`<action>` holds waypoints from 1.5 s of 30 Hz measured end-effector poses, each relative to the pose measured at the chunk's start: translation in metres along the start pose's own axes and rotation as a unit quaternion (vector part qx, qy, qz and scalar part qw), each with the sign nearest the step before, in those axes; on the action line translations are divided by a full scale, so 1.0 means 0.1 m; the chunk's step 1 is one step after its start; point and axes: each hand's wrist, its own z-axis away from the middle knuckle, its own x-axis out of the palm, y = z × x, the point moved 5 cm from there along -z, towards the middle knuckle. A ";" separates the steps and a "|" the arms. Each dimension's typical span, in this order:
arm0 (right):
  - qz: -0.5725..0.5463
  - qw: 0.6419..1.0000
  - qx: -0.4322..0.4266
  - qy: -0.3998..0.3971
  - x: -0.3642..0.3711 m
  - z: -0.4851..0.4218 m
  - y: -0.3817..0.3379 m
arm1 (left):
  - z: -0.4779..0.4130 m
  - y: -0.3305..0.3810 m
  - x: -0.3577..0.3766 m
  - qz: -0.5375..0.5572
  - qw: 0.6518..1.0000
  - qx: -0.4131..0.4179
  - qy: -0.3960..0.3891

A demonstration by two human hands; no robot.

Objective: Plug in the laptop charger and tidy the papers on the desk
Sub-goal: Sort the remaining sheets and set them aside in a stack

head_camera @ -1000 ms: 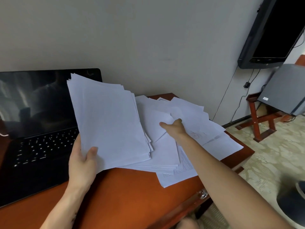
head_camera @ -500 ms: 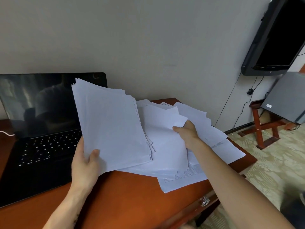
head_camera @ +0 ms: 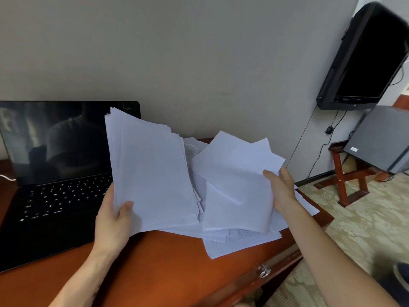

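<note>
Left hand (head_camera: 112,220): gripping a thick stack of papers (head_camera: 152,180) by its lower left corner, thumb on top. The stack is lifted off the table (head_camera: 166,262) and tilted up in front of the laptop's right side.
Right hand (head_camera: 281,189): pinching a few loose sheets (head_camera: 236,185) by their right edge, held up over the pile.
Pile of papers (head_camera: 232,242): messy, lying flat near the table's right edge (1 sheet near the bottom has a printed grid).
Laptop (head_camera: 55,196): open, black, screen dark, on the table's left half by the back edge.
White cable (head_camera: 7,177): a bit shows beside the laptop's left side, can't tell where it ends.
Drawer pull (head_camera: 263,271): metal, on the table's front edge.
</note>
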 end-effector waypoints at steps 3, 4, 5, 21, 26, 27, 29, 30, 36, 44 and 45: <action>-0.036 0.998 -0.021 0.051 -0.21 0.05 -0.03 | 0.02 -0.01 0.06 0.009 1.000 -0.005 -0.017; -0.048 0.996 -0.024 0.067 -0.28 0.06 -0.03 | 0.03 -0.02 0.08 0.011 1.000 -0.007 -0.023; -0.062 0.995 -0.024 0.079 -0.34 0.07 -0.02 | 0.04 -0.02 0.10 0.012 0.999 -0.008 -0.032; 0.125 0.987 -0.025 -0.099 0.47 0.58 0.42 | 0.33 0.04 0.41 0.111 0.960 -0.153 -0.207; 0.188 0.971 -0.035 -0.145 0.57 0.65 0.51 | 0.32 -0.01 0.40 0.031 0.966 -0.133 -0.220; 0.188 0.971 -0.039 -0.141 0.57 0.66 0.50 | 0.32 -0.03 0.41 0.008 0.968 -0.130 -0.216; 0.198 0.973 -0.061 -0.101 0.52 0.63 0.48 | 0.30 -0.08 0.41 -0.011 0.968 -0.130 -0.212; 0.214 0.972 -0.074 -0.070 0.49 0.61 0.45 | 0.29 -0.10 0.42 -0.010 0.968 -0.132 -0.211; 0.250 0.963 -0.086 0.059 0.23 0.54 0.34 | 0.29 -0.08 0.40 0.010 0.978 -0.131 -0.163; 0.210 0.972 0.006 -0.107 0.10 0.88 0.50 | 0.27 -0.06 0.36 0.054 0.986 -0.116 -0.109; 0.227 0.965 -0.005 -0.130 0.12 0.93 0.50 | 0.26 -0.06 0.36 0.059 0.986 -0.115 -0.108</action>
